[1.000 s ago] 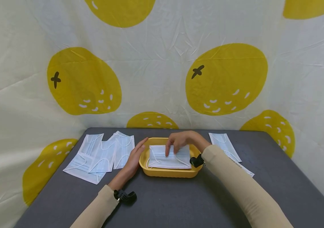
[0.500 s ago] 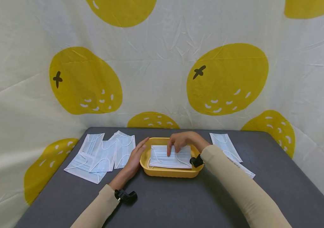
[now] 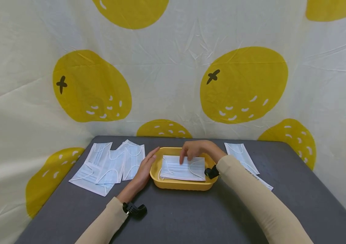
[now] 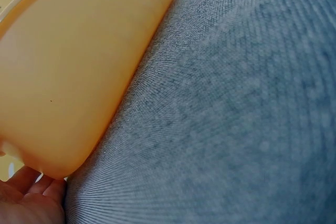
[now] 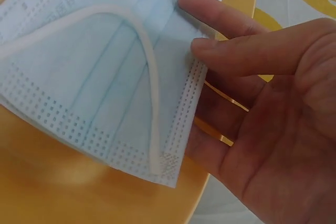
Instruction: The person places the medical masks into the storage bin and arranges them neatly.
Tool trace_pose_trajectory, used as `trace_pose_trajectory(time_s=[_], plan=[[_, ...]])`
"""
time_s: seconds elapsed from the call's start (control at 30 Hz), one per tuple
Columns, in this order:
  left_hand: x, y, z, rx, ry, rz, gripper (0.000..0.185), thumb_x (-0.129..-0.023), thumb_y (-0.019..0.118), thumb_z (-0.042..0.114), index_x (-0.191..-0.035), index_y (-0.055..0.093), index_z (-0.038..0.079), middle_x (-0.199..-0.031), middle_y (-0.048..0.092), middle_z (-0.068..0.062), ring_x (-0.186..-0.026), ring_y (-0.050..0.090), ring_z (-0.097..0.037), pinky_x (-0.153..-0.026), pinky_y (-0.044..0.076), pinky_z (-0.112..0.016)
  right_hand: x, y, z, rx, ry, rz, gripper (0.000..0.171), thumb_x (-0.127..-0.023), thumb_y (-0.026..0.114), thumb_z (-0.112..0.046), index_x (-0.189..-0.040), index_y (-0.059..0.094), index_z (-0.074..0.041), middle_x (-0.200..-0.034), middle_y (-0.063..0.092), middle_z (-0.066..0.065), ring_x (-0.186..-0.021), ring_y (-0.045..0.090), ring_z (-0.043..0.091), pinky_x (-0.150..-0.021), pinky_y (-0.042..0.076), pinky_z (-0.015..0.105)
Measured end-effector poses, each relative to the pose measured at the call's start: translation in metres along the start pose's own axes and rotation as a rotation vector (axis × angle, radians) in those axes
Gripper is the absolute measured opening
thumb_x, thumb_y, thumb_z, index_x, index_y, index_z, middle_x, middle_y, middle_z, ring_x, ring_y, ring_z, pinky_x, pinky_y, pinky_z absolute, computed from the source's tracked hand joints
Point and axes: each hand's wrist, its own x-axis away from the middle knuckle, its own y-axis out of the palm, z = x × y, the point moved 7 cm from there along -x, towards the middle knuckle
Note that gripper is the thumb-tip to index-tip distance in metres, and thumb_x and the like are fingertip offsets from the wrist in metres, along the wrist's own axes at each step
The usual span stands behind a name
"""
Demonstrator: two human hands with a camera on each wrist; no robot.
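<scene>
Near the table's (image 3: pixel 191 217) far left corner a fan of loose masks (image 3: pixel 109 166) lies flat; just right of it the left hand (image 3: pixel 144 169) rests with straight fingers against the yellow tray's (image 3: pixel 179 184) left wall; the tray sits mid-table by the far edge, holding a face mask (image 3: pixel 182 168); the right hand (image 3: pixel 195 150) lays loosely spread, nearly straight fingers on that mask's far edge; further masks (image 3: pixel 241 156) lie toward the far right corner.

A: From the head we look forward and down; the yellow tray (image 3: pixel 181 184) sits near centre, the masks (image 3: pixel 109 167) at 9 o'clock.

B: Our left wrist view hugs the tray's wall (image 4: pixel 68 72) very closely; the right wrist view looks into it, sharing that tray (image 5: pixel 63 192).
</scene>
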Motion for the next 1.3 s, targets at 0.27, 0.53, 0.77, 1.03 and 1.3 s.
trace_pose_trajectory(time_s=[0.27, 0.53, 0.77, 1.03, 1.3], plan=[[-0.004, 0.001, -0.001, 0.007, -0.007, 0.010, 0.048, -0.114, 0.034, 0.026, -0.161, 0.037, 0.018, -0.170, 0.029, -0.008, -0.159, 0.024, -0.029, -0.130, 0.018, -0.051, -0.002, -0.007, 0.001, -0.019, 0.004, 0.018, 0.039, -0.095, 0.051, 0.009, -0.113, 0.079, -0.010, -0.115, 0.068, 0.005, -0.075, 0.045, 0.013, -0.064, 0.037, 0.023], [-0.003, 0.000, -0.001, -0.008, -0.008, 0.009, 0.048, -0.114, 0.034, 0.027, -0.161, 0.037, 0.018, -0.170, 0.028, -0.007, -0.160, 0.022, -0.028, -0.130, 0.017, -0.052, -0.004, -0.008, 0.000, -0.017, 0.023, 0.026, 0.035, -0.097, 0.051, 0.005, -0.113, 0.080, -0.009, -0.093, 0.064, 0.003, -0.056, 0.032, 0.010, -0.055, 0.032, 0.020], [-0.003, 0.001, 0.000, -0.006, -0.005, 0.007, 0.048, -0.114, 0.033, 0.024, -0.161, 0.037, 0.018, -0.170, 0.028, -0.007, -0.160, 0.022, -0.028, -0.130, 0.016, -0.052, -0.003, -0.008, -0.001, -0.002, 0.001, 0.038, 0.032, -0.099, 0.053, 0.000, -0.116, 0.078, -0.009, -0.093, 0.062, 0.001, -0.065, 0.040, 0.011, -0.060, 0.037, 0.021], [-0.005, 0.001, -0.002, -0.006, -0.002, -0.002, 0.048, -0.114, 0.034, 0.027, -0.161, 0.036, 0.018, -0.170, 0.028, -0.007, -0.160, 0.022, -0.028, -0.130, 0.017, -0.052, 0.005, -0.010, -0.004, -0.040, -0.028, 0.079, 0.032, -0.102, 0.051, -0.008, -0.125, 0.073, -0.007, -0.131, 0.069, 0.011, -0.108, 0.063, 0.024, -0.091, 0.057, 0.036], [-0.003, 0.000, -0.003, -0.001, 0.023, -0.009, 0.048, -0.114, 0.033, 0.026, -0.161, 0.036, 0.018, -0.170, 0.028, -0.007, -0.159, 0.023, -0.029, -0.130, 0.017, -0.052, 0.008, -0.007, -0.005, -0.063, -0.062, 0.110, 0.031, -0.103, 0.052, -0.007, -0.127, 0.071, -0.003, -0.132, 0.069, 0.015, -0.117, 0.066, 0.027, -0.101, 0.057, 0.046]])
